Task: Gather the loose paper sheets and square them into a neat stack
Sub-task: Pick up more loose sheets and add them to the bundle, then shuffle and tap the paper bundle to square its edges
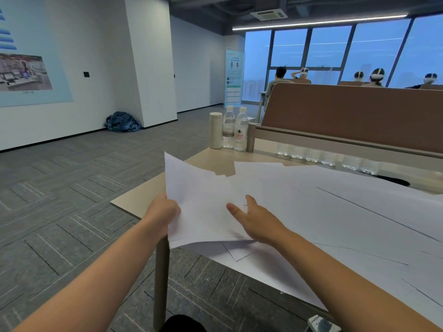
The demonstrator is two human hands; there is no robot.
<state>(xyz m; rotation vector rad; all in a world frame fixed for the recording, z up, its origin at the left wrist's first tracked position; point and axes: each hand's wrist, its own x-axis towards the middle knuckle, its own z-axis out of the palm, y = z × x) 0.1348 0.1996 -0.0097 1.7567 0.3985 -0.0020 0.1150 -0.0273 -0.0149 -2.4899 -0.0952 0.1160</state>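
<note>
My left hand grips the left edge of a bunch of white paper sheets, lifted and tilted above the table's left corner. My right hand lies flat on the right part of that bunch, fingers spread and pointing away from me. More loose white sheets overlap each other across the beige table to the right, some hanging over its near edge. A few sheet corners stick out below the held bunch.
A beige cylinder and two water bottles stand at the table's far left corner. A row of bottles lines the brown divider panel. Grey carpet lies to the left. Several people sit far behind.
</note>
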